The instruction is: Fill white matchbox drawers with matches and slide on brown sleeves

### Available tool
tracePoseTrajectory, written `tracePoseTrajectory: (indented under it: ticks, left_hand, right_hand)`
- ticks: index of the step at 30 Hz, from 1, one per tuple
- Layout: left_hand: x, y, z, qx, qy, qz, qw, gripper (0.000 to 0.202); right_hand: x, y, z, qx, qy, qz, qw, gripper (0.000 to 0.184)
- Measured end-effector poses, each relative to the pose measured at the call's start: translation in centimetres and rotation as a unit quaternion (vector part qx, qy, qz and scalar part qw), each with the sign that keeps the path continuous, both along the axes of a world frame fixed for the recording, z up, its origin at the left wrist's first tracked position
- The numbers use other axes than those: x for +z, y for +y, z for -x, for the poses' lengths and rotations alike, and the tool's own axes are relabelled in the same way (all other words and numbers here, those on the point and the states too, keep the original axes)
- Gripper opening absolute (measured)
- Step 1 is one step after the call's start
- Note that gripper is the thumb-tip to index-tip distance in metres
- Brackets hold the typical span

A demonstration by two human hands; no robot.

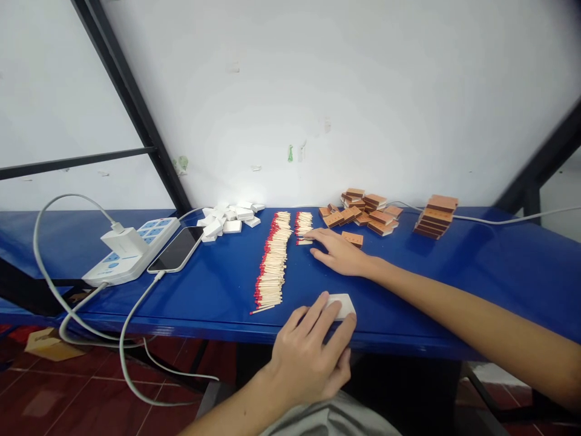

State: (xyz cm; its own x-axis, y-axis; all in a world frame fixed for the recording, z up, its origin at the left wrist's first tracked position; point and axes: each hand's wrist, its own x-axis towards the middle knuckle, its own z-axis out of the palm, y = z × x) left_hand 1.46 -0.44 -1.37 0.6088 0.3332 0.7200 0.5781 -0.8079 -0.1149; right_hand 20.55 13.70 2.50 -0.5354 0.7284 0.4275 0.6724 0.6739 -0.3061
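Note:
At the table's front edge, my left hand (313, 348) has its fingers around a small white matchbox tray (342, 304). My right hand (340, 251) reaches farther back, palm down with fingers stretched, fingertips touching the near end of a short row of matches (304, 223); whether any match is pinched cannot be made out. To the left of that runs a longer row of matches (272, 260), red heads pointing left. Brown matchbox sleeves (370, 209) lie heaped behind my right hand, one loose sleeve (353, 238) close beside it. White trays (233, 226) are piled at the back left.
A leaning stack of matchboxes (436, 216) stands at the back right of the blue table (218, 284). On the left are a phone (177, 249) and a power strip (122, 266) with a plugged-in charger (124, 242). White cables (124, 345) hang over the front edge.

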Motion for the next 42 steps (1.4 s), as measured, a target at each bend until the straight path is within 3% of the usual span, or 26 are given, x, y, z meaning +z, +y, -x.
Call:
tracePoseTrajectory:
  ticks: [8,20,42]
  left_hand:
    - [0.14,-0.07,0.02,0.001,0.001,0.004,1.000,0.043]
    - [-0.05,0.05,0.00,-0.004,-0.005,-0.002,1.000,0.044]
    - [0.09,0.01,0.00,-0.002,-0.003,-0.003,1.000,0.044]
  right_hand:
    - [0.33,-0.01,0.07,0.024,-0.041,0.042,0.998,0.053]
    - [0.74,-0.27,0.23,0.017,-0.055,0.063,0.996,0.051]
    - [0.36,-0.20,0.16,0.011,-0.021,0.028,0.999,0.045]
